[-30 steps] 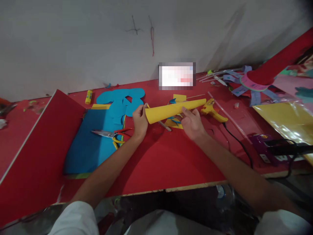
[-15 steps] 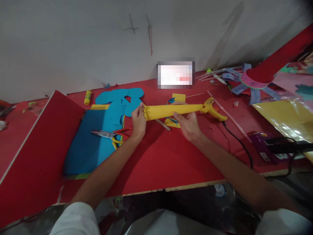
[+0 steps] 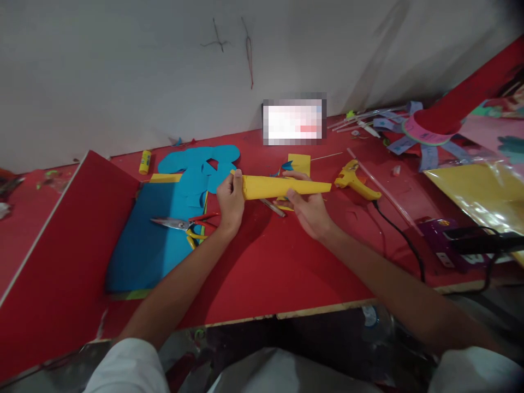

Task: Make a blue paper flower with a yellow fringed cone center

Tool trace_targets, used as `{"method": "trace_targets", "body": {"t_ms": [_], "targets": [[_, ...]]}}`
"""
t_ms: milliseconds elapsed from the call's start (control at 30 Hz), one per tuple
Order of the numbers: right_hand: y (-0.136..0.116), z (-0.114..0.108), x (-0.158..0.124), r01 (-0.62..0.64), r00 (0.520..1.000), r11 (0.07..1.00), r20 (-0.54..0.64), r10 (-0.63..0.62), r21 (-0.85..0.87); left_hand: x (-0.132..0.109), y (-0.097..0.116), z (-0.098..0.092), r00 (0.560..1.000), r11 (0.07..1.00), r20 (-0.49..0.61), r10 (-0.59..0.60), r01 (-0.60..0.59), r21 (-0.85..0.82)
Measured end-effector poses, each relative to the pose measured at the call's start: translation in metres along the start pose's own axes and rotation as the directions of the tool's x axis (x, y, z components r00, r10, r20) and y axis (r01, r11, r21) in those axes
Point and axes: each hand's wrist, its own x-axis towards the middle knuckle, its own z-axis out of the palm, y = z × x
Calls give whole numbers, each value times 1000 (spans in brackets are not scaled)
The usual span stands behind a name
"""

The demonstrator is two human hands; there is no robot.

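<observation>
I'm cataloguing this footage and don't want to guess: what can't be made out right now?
All in the head view:
- Yellow paper roll: its interior, hidden by its own wall and the left hand.
- Scissors: handle ends, partly behind the left forearm.
- Pixelated rectangle: its content, masked by blurring.
- Red tube: far end, cut off by the right edge.
</observation>
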Motion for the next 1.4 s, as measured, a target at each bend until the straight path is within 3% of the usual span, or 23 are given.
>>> {"method": "trace_targets", "body": {"t_ms": [100, 267, 433, 600, 933, 1400], "targets": [[5, -3, 1, -51, 996, 997, -71, 55, 63, 0, -2, 1, 999, 997, -12, -43, 42, -71], [8, -16, 10, -5, 983, 994, -181, 26, 112, 1, -3, 3, 993, 952, -47, -106, 88, -293], [-6, -20, 16, 54, 983, 991, -181, -31, 125, 1, 0, 3, 983, 941, 31, -181, 182, -284], [-20, -13, 15, 64, 991, 990, -126, -47, 128, 1, 0, 4, 994, 975, 67, -84, 96, -200], [-23, -10, 10, 39, 999, 996, -36, -37, 79, -1, -1, 5, 978, 936, 124, -165, 195, -293], [-23, -8, 9, 101, 995, 995, 5, -101, 23, 1, -3, 7, 976, 933, 65, -209, 219, -285]]}}
